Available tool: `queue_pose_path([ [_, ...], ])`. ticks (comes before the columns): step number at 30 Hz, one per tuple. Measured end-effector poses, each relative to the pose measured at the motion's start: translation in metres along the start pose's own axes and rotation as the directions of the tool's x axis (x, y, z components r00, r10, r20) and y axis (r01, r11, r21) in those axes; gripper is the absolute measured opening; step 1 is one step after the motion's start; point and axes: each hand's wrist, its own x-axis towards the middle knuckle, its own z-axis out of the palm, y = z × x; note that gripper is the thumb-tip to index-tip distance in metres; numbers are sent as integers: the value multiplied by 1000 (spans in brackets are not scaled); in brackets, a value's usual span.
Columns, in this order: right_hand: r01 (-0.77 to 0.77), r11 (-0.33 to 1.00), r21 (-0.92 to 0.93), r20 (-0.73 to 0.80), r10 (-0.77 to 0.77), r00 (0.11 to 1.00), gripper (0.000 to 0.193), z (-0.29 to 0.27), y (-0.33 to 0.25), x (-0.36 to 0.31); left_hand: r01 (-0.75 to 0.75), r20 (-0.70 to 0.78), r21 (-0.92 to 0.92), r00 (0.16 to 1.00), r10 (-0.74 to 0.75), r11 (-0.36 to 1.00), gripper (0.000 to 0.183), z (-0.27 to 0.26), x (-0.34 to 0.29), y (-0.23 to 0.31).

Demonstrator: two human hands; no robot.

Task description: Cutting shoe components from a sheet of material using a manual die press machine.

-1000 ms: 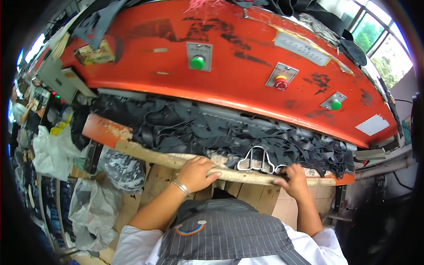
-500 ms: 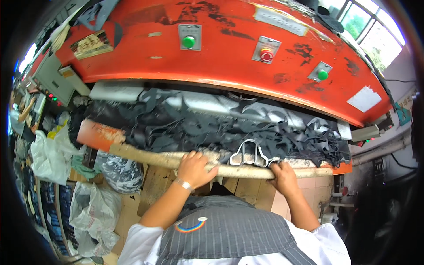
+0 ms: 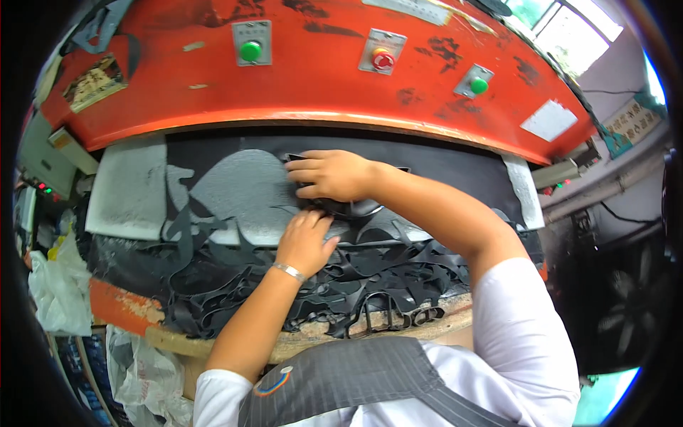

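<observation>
My right hand (image 3: 334, 176) reaches across from the right, its fingers curled over a dark metal cutting die (image 3: 364, 208) on a black sheet (image 3: 448, 160). That hand and forearm hide much of the die's outline. My left hand (image 3: 304, 245), with a silver bracelet at the wrist, lies just in front, fingers stretched out and thumb apart. Its fingertips are at the die's near edge; whether they touch it I cannot tell. A large cut-out left of the die bares the pale grey board (image 3: 124, 192) beneath the sheet.
Tangled black offcuts (image 3: 235, 274) pile along the near side. Another metal die (image 3: 388, 313) stands at the front by the worn wooden edge (image 3: 178, 341). The orange press beam (image 3: 313, 85) spans behind, with green buttons and a red stop button (image 3: 383, 60). White bags hang at left.
Both hands have left the front rail and moved forward onto the sheet; the right one has crossed leftward to the die. The view has shifted closer, showing more of the board and sheet.
</observation>
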Motion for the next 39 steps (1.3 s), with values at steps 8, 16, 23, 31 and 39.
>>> queue_pose_path([
  [8,254,965,71,-152,-241,958,12,-19,31,2,-42,-46,70,998,45,997,40,14,-6,-11],
  [16,-763,634,-129,-325,700,636,13,-142,1,-170,-1,31,-7,1000,1,1000,37,7,-10,-15],
  [23,-869,184,459,-171,978,117,19,-25,-47,-245,236,-105,-145,962,-252,961,40,18,49,-6],
  [31,-862,189,471,-89,982,167,21,27,-21,-246,222,-136,8,966,-219,975,24,46,68,-34],
  [39,-804,87,588,-128,992,14,25,41,-33,-236,251,-141,-36,957,-253,967,14,40,73,-36],
])
